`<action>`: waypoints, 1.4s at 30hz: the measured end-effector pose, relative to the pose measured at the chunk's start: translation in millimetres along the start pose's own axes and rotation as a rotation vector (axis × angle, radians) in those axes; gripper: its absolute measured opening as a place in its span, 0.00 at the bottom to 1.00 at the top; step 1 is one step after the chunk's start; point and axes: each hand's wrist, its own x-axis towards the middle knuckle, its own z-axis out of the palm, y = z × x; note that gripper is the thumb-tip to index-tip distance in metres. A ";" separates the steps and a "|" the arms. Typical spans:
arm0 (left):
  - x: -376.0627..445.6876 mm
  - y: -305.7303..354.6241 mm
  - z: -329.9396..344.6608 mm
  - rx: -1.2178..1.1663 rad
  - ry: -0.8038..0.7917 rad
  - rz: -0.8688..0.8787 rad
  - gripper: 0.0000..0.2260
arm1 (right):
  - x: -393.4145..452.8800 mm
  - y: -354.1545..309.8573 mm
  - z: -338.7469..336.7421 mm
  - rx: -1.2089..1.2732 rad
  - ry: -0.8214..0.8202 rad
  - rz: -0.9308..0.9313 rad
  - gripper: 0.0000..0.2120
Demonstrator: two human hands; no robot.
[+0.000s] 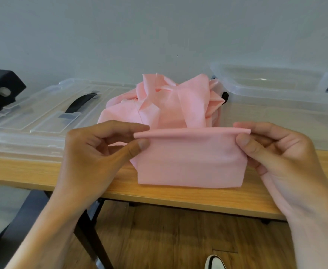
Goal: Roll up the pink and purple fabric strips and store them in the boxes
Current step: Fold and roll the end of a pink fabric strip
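Left hand (pixel 101 150) and right hand (pixel 275 152) each pinch an end of started roll on pink strip (pixel 190 162), held above counter (pixel 23 167) edge. Advise: turn both ends evenly, keep tension, edges aligned; pile (pixel 165 105) behind feeds slack.

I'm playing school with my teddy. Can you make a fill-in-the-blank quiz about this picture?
1. Both hands, the left hand and the right hand, pinch a fabric strip coloured ____.
2. The strip's top edge is ____ into a thin tube.
3. The strip hangs over the edge of a ____ table.
4. Left of the fabric pile, the clear box lid has a ____ handle.

Missing words: pink; rolled; wooden; black
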 end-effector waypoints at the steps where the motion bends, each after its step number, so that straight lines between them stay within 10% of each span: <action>1: 0.0 0.4 0.2 0.007 -0.005 0.008 0.09 | -0.4 1.0 1.3 -0.028 0.018 -0.022 0.11; 42: -4.7 4.8 -7.8 -0.029 -0.073 -0.060 0.12 | -9.6 -1.9 -2.3 0.078 -0.087 0.141 0.14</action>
